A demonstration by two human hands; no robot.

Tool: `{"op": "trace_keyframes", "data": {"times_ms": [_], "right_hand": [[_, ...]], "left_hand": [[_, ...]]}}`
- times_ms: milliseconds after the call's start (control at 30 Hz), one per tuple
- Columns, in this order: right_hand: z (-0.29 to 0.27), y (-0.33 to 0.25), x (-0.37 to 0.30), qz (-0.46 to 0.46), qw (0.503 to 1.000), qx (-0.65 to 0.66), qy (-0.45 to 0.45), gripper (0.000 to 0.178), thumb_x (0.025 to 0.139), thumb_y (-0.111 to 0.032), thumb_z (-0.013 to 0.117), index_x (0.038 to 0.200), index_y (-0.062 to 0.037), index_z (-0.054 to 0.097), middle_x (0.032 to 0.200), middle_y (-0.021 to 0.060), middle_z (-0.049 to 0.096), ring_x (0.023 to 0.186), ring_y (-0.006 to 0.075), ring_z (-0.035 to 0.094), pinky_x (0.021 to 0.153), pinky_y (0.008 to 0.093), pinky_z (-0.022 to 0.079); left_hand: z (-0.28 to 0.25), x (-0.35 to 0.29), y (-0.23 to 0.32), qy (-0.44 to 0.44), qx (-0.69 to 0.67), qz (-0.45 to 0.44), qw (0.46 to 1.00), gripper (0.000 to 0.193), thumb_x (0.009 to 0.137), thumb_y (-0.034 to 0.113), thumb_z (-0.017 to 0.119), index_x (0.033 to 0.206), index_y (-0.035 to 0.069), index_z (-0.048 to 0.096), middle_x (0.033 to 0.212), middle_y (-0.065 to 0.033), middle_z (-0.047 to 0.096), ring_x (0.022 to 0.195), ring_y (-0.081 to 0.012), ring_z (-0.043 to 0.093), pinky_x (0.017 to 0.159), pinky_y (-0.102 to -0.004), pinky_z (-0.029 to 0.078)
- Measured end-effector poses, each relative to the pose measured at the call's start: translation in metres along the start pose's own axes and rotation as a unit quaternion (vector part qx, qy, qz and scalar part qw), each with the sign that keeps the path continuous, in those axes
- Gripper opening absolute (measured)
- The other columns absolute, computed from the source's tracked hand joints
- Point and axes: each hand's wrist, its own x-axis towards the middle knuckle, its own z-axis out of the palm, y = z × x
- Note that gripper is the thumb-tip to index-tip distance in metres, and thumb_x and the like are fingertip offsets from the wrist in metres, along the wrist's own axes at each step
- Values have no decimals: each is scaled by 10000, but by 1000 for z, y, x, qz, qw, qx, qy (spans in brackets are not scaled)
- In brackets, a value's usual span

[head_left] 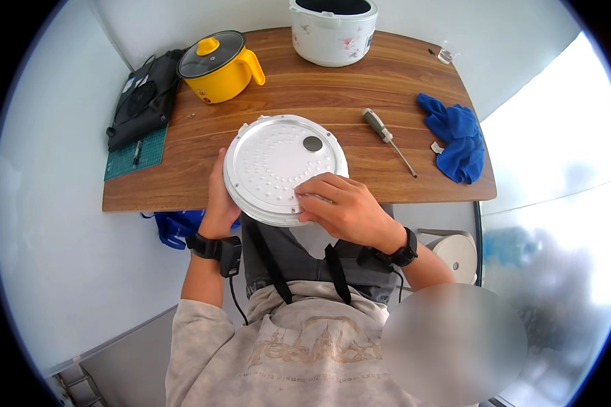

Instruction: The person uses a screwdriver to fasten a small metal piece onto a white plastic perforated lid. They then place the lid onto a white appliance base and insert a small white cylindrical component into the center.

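A round white rice cooker lid, its metal inner plate dotted with small bumps and facing up, is held tilted at the table's front edge. My left hand grips its left rim, the fingers hidden beneath it. Over the lid's lower right part is my right hand, fingers bent and drawn together near the rim. Whatever is between those fingertips is hidden. A dark round disc shows at the plate's upper right. At the back stands the white rice cooker body with a flower print, its top uncovered.
On the wooden table a screwdriver lies right of the lid, with a crumpled blue cloth farther right. A yellow pot with a glass lid stands back left. Beside it, a black bag rests partly on a green cutting mat.
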Motion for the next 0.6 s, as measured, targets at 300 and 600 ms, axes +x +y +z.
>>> {"op": "trace_keyframes", "data": {"times_ms": [300,600], "right_hand": [[8,1,-5,-15,1000,-16,15,198,809,-175,761,889,-65,617,1048,47,666,966,238,660,773,353,566],[-6,-7,-2,1,999,-41,19,261,778,-154,790,998,-67,681,1144,98,626,1003,287,631,869,403,538]], "left_hand": [[0,0,3,-69,-28,-3,997,687,1031,587,377,1471,64,447,1410,-108,567,1270,-223,567,1072,-368,452],[-22,-11,12,-41,92,60,993,712,970,568,492,1419,16,481,1328,-135,611,1178,-211,616,1005,-334,488]]}}
